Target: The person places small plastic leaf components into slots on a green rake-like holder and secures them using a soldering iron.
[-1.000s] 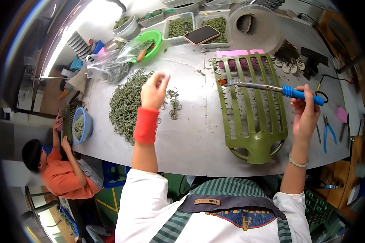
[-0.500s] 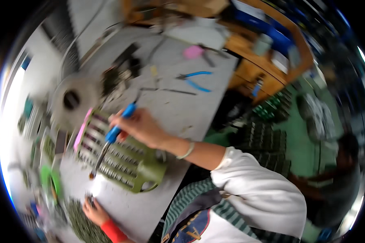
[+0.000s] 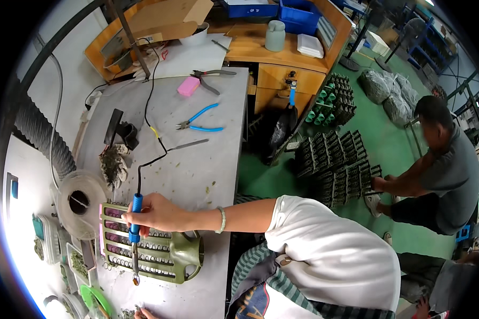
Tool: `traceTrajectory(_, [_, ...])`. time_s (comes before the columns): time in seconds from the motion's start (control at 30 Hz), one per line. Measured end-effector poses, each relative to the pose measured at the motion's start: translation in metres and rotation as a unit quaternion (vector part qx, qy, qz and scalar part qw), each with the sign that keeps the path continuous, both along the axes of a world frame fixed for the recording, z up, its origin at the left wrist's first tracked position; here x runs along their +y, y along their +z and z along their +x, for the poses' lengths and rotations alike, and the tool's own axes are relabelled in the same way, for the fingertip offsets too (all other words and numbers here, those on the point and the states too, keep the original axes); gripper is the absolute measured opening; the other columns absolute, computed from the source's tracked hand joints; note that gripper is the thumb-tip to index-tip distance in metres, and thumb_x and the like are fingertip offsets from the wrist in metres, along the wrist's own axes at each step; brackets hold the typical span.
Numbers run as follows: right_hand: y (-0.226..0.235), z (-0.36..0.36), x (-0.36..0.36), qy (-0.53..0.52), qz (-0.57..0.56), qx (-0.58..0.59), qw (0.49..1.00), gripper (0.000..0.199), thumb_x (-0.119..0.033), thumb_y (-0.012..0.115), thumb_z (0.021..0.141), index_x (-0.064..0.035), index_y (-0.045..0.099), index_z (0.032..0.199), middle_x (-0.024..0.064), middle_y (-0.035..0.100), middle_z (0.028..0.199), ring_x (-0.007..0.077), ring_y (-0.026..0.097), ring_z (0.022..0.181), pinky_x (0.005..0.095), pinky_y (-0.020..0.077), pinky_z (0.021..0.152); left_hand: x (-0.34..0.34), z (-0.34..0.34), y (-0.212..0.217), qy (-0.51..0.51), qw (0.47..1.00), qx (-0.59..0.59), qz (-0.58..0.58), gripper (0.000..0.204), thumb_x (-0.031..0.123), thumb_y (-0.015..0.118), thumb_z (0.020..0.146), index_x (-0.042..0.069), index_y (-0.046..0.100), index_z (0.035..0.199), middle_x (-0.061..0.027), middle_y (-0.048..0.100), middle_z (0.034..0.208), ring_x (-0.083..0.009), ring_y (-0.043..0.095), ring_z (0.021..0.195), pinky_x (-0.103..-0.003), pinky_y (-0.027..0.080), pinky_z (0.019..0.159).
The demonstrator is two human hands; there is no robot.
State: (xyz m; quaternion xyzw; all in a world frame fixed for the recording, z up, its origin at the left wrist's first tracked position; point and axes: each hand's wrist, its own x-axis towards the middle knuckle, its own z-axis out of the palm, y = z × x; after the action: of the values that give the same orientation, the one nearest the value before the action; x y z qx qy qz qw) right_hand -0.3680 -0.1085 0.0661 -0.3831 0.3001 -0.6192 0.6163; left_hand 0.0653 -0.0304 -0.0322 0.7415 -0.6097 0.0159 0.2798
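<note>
Blue-handled soldering iron (image 3: 134,237), over olive slotted frame (image 3: 184,249); right hand's (image 3: 158,213) fingers closed round handle; tip best kept clear of slats. Left hand (image 3: 146,313), beyond frame's lower side: cannot tell grip.

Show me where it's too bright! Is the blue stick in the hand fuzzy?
Head view: white glare washes out the lower left edge; head view: the blue-handled soldering iron looks fairly sharp, as do the blue-handled pliers; head view: the wide lens leaves black corners.

Left hand (image 3: 146,313) — mostly beyond the lower edge (its grip unclear).
</note>
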Motion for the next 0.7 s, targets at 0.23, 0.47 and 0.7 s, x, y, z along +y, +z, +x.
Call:
traceTrajectory(0.23, [-0.002,-0.013,0.004,-0.004,-0.009,0.002,1.0,0.034,-0.032,0.064,0.09,0.0011,0.064,0.087,0.0065,0.064,0.073,0.0104,0.059,0.056,0.0238,0.0499,0.054,-0.014,-0.014,0.019,0.038,0.944,0.329,0.009,0.038,0.018,0.069,0.086,-0.003,0.058,0.115,-0.0134,0.065,0.094,-0.0225,0.062,0.082,-0.035,0.053,0.072])
traceTrajectory(0.47, [-0.009,0.011,-0.007,0.008,-0.035,-0.025,0.999,0.033,-0.034,0.062,0.091,-0.0009,0.065,0.091,0.0058,0.067,0.088,0.0118,0.063,0.068,0.027,0.0528,0.062,-0.015,0.001,0.044,-0.061,0.926,0.373,-0.025,0.048,0.001,0.05,0.09,0.004,0.043,0.138,-0.0105,0.046,0.138,-0.0215,0.05,0.119,-0.032,0.042,0.099])
traceTrajectory(0.7, [0.013,0.008,0.006,-0.052,0.025,0.078,0.995,0.026,-0.025,0.064,0.089,0.0009,0.066,0.087,0.0089,0.066,0.081,0.0112,0.061,0.06,0.024,0.0519,0.056,0.02,0.017,0.055,-0.06,0.941,0.316,0.101,0.042,0.012,0.062,0.088,0.008,0.053,0.128,-0.0078,0.052,0.128,-0.0226,0.054,0.111,-0.032,0.046,0.089])
